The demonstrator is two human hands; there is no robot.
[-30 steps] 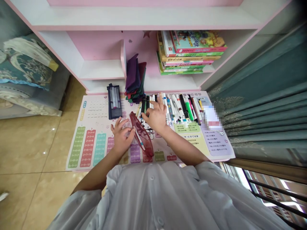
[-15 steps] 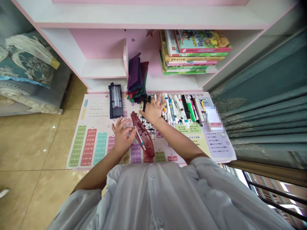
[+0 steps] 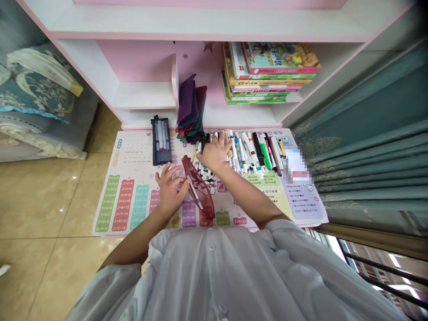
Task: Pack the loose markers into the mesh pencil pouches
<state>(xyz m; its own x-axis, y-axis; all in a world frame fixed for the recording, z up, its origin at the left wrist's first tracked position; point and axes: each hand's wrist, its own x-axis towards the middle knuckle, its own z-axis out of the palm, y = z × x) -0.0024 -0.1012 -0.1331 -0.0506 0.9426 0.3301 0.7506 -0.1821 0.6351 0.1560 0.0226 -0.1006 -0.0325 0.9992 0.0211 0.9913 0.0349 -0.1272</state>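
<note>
My left hand (image 3: 170,186) pinches the edge of a red mesh pencil pouch (image 3: 204,198) between thumb and index finger, its other fingers raised. A white marker with a blue band (image 3: 195,194) lies slanted at the pouch, its upper end by my fingertips. Reaching forward, my right hand (image 3: 216,151) rests over the left part of a row of markers (image 3: 249,151), fingers spread and touching some of them. What lies under its palm is hidden. To the left lies a dark blue mesh pouch (image 3: 162,157) with several grey markers in it.
Folded mesh pouches (image 3: 189,107) in purple, red and green lean at the shelf divider (image 3: 174,80). Stacked books (image 3: 270,82) fill the shelf's right side. A blurred white item (image 3: 298,165) lies at the desk mat's (image 3: 133,223) right edge, near the curtain (image 3: 374,147).
Hardly anything differs. Both hands stay in place, with my right fingers shifted very slightly over the markers.
</note>
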